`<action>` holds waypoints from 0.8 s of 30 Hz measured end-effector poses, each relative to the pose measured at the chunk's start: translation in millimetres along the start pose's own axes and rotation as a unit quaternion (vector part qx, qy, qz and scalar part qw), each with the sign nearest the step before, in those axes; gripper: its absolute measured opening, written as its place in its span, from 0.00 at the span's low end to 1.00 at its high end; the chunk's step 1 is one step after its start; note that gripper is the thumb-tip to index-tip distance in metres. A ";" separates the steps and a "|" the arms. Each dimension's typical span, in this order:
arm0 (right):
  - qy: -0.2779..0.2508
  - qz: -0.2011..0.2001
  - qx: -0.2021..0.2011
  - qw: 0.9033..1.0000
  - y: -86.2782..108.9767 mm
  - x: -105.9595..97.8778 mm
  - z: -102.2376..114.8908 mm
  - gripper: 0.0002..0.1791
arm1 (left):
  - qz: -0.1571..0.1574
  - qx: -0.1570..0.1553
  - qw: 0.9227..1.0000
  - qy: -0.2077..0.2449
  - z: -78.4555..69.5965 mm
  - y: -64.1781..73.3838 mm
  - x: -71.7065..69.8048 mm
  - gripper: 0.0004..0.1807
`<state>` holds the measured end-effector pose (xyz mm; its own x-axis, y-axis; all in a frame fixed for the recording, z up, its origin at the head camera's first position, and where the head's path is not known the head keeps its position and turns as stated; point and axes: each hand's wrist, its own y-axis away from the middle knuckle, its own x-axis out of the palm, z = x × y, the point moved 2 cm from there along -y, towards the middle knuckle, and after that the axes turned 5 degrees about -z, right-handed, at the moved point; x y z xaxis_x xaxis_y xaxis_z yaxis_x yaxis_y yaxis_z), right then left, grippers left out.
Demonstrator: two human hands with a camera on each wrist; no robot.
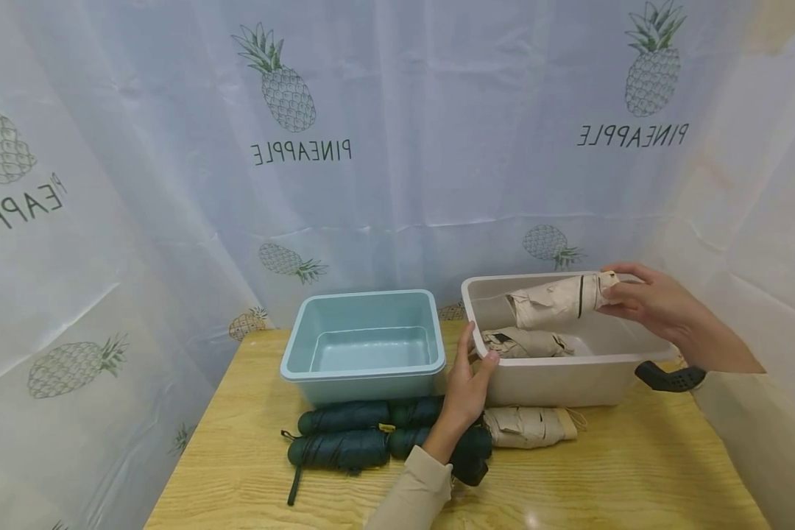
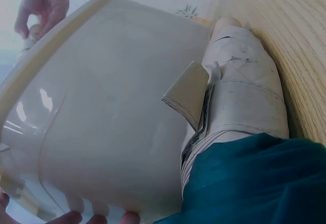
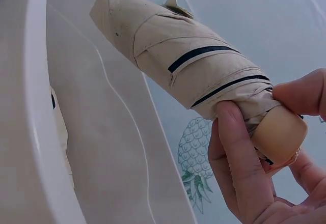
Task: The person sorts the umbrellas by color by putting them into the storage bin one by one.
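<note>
My right hand (image 1: 656, 303) holds a folded beige umbrella (image 1: 553, 303) by its handle end, tilted over the beige plastic bin (image 1: 556, 386). Thumb and fingers pinch it just by the pale handle (image 3: 281, 135) in the right wrist view. At the bin's front left corner my left hand (image 1: 465, 386) grips the rim, thumb at the front and fingers along the side. Inside the bin lies a second beige umbrella (image 1: 530, 343), partly hidden by the front wall. A third beige umbrella (image 2: 244, 91) lies on the table along the bin's front.
An open light blue bin (image 1: 371, 389) stands to the left. Several folded dark green umbrellas (image 1: 341, 450) lie in front of it on the wooden table (image 1: 238, 456), some partly covered by my left forearm. A pineapple-print curtain (image 1: 397, 147) hangs behind the table.
</note>
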<state>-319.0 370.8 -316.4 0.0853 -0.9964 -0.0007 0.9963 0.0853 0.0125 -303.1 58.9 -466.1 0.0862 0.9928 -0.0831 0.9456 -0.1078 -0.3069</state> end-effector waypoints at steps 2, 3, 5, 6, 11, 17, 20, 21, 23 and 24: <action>0.002 -0.003 0.012 1.000 -5.4 1.7 0.0 0.21 | -0.001 0.000 1.000 0.001 -0.4 -0.1 0.0 0.37; 0.002 -0.007 0.018 1.000 -7.9 2.9 -0.1 0.21 | -0.002 0.001 1.000 0.000 -0.5 -0.1 0.0 0.37; 0.001 -0.013 0.031 0.999 -12.8 4.5 -0.7 0.22 | -0.002 0.001 1.000 0.001 -0.5 0.1 0.0 0.37; 0.003 -0.014 0.036 0.999 -14.8 5.3 -1.0 0.22 | -0.001 0.002 1.000 0.001 -0.5 0.2 0.0 0.37; 0.011 -0.021 0.052 0.998 -25.2 9.2 -2.8 0.22 | 0.002 0.002 1.000 0.003 -0.9 0.8 -0.6 0.37; 0.020 -0.020 0.057 0.998 -37.9 10.1 -6.6 0.21 | 0.005 0.003 1.000 0.005 -0.9 0.4 -0.9 0.37; 0.011 -0.023 0.060 0.998 -43.4 9.6 -9.4 0.21 | 0.004 0.006 1.000 0.004 -0.1 -0.1 -0.6 0.37; 0.012 -0.024 0.062 0.998 -45.1 9.6 -10.4 0.21 | 0.004 0.005 1.000 0.003 -0.1 0.0 -0.7 0.37; 0.015 -0.025 0.065 0.997 -48.5 9.9 -12.1 0.21 | 0.003 0.005 1.000 0.002 0.1 0.2 -0.8 0.37; 0.017 -0.025 0.067 0.997 -50.0 10.1 -13.0 0.21 | 0.004 0.004 1.000 0.002 0.2 0.3 -0.8 0.37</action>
<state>-367.7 356.5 -330.0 0.0387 -0.9985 -0.0376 0.9890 0.0329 0.1445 -302.9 58.0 -466.3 0.0945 0.9921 -0.0826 0.9422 -0.1159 -0.3144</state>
